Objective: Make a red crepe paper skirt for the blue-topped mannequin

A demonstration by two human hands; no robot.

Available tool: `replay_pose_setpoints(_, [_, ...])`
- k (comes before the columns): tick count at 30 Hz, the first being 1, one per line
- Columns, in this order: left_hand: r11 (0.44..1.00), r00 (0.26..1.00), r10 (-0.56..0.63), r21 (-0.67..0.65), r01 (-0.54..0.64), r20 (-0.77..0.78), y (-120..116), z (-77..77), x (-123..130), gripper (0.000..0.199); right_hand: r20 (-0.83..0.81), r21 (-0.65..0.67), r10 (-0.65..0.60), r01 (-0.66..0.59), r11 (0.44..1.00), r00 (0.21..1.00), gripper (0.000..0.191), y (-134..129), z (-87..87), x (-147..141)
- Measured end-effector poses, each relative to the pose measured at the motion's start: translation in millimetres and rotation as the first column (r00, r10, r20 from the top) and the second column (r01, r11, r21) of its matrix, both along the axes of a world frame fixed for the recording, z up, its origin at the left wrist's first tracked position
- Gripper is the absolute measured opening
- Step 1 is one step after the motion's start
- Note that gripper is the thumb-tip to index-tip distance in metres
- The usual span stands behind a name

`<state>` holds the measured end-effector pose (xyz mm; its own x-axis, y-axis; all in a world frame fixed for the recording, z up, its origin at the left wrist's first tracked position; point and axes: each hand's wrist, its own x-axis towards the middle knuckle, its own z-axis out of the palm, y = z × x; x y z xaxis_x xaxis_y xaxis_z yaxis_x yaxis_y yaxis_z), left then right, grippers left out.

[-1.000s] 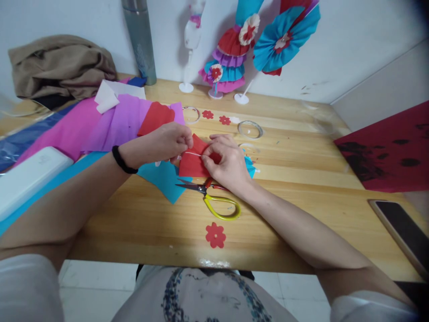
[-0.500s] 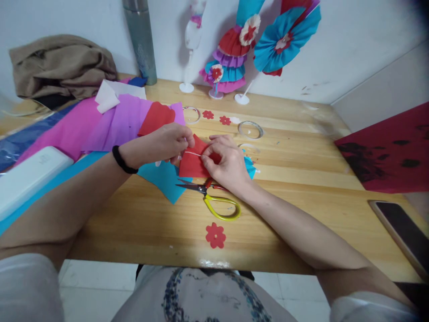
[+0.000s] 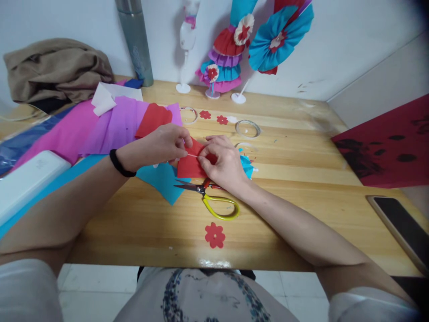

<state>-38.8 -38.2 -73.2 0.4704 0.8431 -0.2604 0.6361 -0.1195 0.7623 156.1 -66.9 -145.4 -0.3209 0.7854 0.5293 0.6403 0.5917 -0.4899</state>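
A red piece of crepe paper (image 3: 189, 167) lies between my hands, with a thin white strip (image 3: 192, 155) across it. The fingertips of my left hand (image 3: 167, 144) are pinched on the strip's left end. My right hand (image 3: 224, 162) is closed on the red paper at the strip's right end, fingers curled. Just below are scissors with red and yellow handles (image 3: 221, 207), blades pointing left over a blue paper piece (image 3: 164, 179). Nearer the table's front edge lies a red paper flower (image 3: 215, 235).
Colored paper sheets (image 3: 100, 127) and a white case (image 3: 35, 181) are at left. Tape rings (image 3: 248, 129) and small red flowers (image 3: 205, 115) lie behind my hands. A bottle (image 3: 136, 44) and decorated stands (image 3: 228, 58) line the back. A phone (image 3: 402, 230) rests at right.
My left fingers have shifted slightly along the white strip, toward my right hand. The whole view has moved a little; my right hand keeps its place on the red paper.
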Motion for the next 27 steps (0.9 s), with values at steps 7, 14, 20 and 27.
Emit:
replay_pose_setpoints(7, [0.998,0.999,-0.013,0.065,0.015,-0.042,0.2,-3.0,-2.2,0.018,-0.032,-0.027,0.019,-0.020,0.999,0.999,0.013,0.5,0.5,1.5])
replay_pose_setpoints(14, [0.996,0.999,-0.006,0.090,0.011,-0.054,1.6,-7.0,-3.4,0.013,-0.067,-0.053,0.031,-0.035,0.998,0.997,0.012,1.3,0.1,4.8])
replay_pose_setpoints(20, [0.993,0.997,-0.004,0.118,0.012,-0.072,-1.5,-1.7,0.9,0.015,-0.087,-0.040,0.050,-0.053,0.998,0.995,0.010,1.4,-0.2,6.6])
replay_pose_setpoints(27, [0.995,0.993,-0.005,0.099,0.016,-0.115,-3.9,3.3,2.9,0.017,-0.122,-0.081,0.051,-0.061,0.995,0.991,0.011,1.0,0.2,6.5])
